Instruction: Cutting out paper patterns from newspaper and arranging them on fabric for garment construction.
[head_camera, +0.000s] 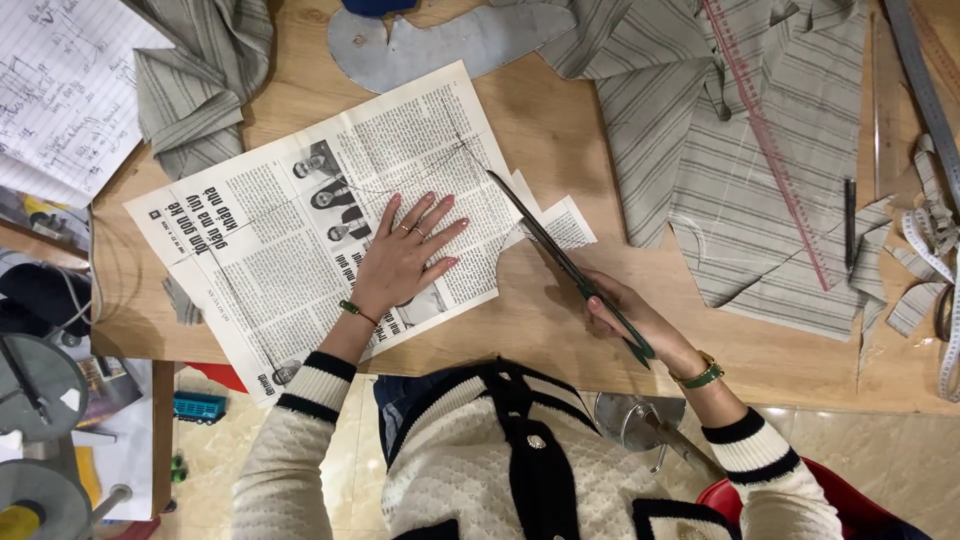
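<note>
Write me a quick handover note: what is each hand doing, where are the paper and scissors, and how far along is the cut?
Left hand: flat, fingers spread, pinning the newspaper sheet to the wooden table.
Right hand: grip closed on the green-handled scissors, blades at the sheet's right edge.
Done: cut started near the top right along a drawn curve; a small piece lies beside the blades.
Left: most of the curve is uncut.

Left hand (405, 258) lies flat on the newspaper (300, 250) near the table's (540, 130) front edge. Right hand (640, 320) holds scissors (565, 262) cutting its right edge
</note>
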